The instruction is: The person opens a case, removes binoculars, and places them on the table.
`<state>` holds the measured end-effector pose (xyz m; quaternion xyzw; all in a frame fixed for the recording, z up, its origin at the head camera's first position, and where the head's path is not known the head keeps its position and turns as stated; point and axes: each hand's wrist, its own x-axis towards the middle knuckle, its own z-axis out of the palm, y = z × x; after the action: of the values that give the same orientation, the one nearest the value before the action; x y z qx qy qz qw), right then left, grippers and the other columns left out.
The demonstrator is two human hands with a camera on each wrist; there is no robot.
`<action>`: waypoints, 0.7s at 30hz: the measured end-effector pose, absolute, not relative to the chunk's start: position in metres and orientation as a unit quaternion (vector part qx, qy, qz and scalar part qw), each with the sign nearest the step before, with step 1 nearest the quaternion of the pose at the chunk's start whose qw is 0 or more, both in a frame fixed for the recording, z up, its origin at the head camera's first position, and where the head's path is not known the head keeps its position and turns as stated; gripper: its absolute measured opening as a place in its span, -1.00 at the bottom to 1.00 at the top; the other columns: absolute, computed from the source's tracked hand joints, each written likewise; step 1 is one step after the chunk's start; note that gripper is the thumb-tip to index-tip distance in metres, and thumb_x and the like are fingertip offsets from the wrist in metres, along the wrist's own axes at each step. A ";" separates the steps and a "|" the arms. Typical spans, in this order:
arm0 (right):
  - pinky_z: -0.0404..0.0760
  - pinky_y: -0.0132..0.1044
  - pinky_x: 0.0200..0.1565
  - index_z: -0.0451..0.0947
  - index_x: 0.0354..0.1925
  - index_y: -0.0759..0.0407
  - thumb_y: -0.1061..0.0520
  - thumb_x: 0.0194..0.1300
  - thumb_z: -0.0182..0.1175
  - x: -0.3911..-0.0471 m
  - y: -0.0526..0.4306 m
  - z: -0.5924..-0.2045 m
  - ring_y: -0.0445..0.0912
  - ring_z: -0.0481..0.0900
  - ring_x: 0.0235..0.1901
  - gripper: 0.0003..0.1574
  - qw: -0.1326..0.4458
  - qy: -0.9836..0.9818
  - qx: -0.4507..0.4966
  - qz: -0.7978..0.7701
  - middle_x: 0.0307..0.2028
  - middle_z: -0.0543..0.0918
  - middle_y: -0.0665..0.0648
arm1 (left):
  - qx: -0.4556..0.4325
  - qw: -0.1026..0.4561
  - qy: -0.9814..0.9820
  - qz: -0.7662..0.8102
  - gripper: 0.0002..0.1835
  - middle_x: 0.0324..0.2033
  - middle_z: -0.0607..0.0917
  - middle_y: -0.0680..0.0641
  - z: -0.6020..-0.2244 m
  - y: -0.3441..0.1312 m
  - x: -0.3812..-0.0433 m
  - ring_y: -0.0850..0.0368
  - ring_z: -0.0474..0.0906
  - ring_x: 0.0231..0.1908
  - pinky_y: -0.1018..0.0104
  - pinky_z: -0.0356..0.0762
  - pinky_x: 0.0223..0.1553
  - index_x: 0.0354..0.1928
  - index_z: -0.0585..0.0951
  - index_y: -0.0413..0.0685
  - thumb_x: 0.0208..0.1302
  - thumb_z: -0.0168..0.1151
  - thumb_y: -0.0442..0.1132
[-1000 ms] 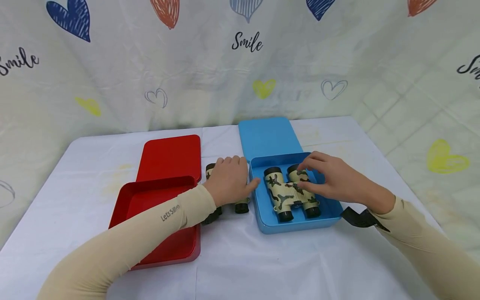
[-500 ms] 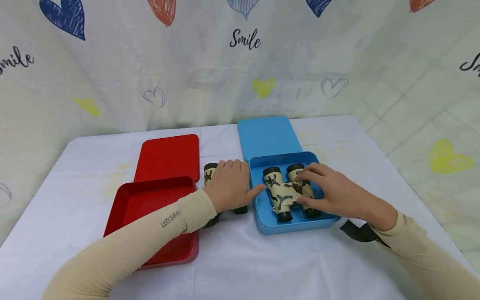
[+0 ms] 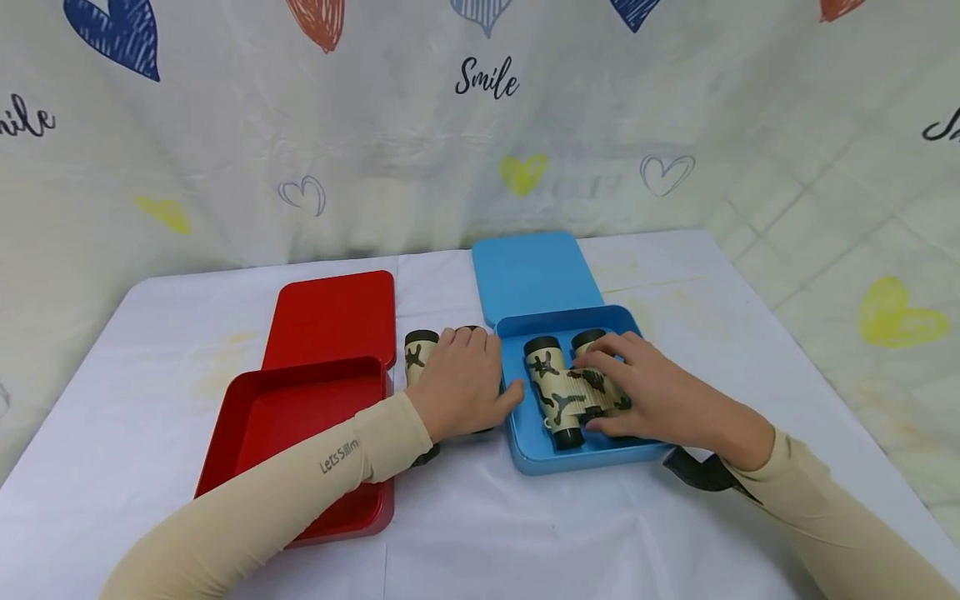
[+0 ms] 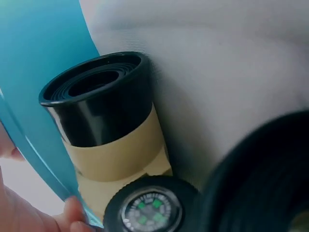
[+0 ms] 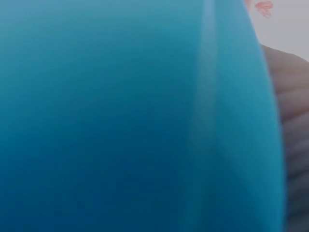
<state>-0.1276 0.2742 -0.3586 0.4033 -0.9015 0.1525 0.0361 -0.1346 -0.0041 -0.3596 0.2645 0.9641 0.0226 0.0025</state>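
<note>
Between the two boxes, a pair of camouflage binoculars (image 3: 418, 354) stands partly hidden under my left hand (image 3: 461, 387). The fingers drape over its far part and the thumb points right. In the left wrist view, its black eyecup (image 4: 104, 121) and small compass (image 4: 152, 212) are close up. A second pair of camouflage binoculars (image 3: 558, 396) lies inside the light blue box (image 3: 585, 457). My right hand (image 3: 660, 392) grips its right barrel, with fingers bent over the top and thumb on the near side. Blue box wall (image 5: 120, 121) fills most of the right wrist view.
To the left, the red box (image 3: 300, 408) is open, its lid (image 3: 333, 317) lying behind it. My left forearm crosses over this box. Behind the blue box lies its blue lid (image 3: 536, 275). White cloth (image 3: 525, 533) covers the table, and a patterned curtain (image 3: 405, 167) hangs behind.
My right hand has lowered and moved left onto the binoculars, its fingers closing around the right barrel. My left hand has shifted slightly nearer, staying on the other pair.
</note>
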 end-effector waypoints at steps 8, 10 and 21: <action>0.61 -0.09 -0.02 0.55 0.22 0.09 -0.07 0.03 0.63 -0.125 0.270 -0.361 -0.04 0.43 0.09 -0.17 0.018 -0.912 0.385 0.136 0.17 0.59 0.08 | 0.286 -0.017 0.958 0.027 -0.61 -0.21 0.67 -0.13 -0.361 -0.004 -0.133 0.00 0.57 -0.14 0.14 0.51 -0.10 -0.15 0.54 -0.14 0.45 0.03 0.08; 0.62 -0.08 -0.01 0.55 0.23 0.11 -0.08 0.02 0.64 -0.124 0.269 -0.362 -0.03 0.42 0.09 -0.15 0.020 -0.914 0.384 0.129 0.17 0.59 0.09 | 0.288 -0.022 0.957 0.029 -0.63 -0.25 0.66 -0.12 -0.361 -0.004 -0.133 0.00 0.56 -0.17 0.16 0.48 -0.13 -0.18 0.53 -0.13 0.45 0.03 0.06; 0.60 -0.07 -0.01 0.53 0.23 0.17 -0.06 -0.02 0.66 -0.124 0.265 -0.366 0.01 0.44 0.06 -0.11 0.043 -0.914 0.392 0.097 0.14 0.59 0.14 | 0.293 -0.032 0.955 0.033 -0.69 -0.35 0.59 -0.09 -0.363 -0.005 -0.133 0.03 0.51 -0.24 0.20 0.39 -0.21 -0.25 0.51 -0.11 0.45 0.03 0.01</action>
<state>-0.1242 0.2650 -0.3662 0.3925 -0.9136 0.0969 0.0434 -0.1328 -0.0048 -0.3633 0.2932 0.9549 0.0331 -0.0323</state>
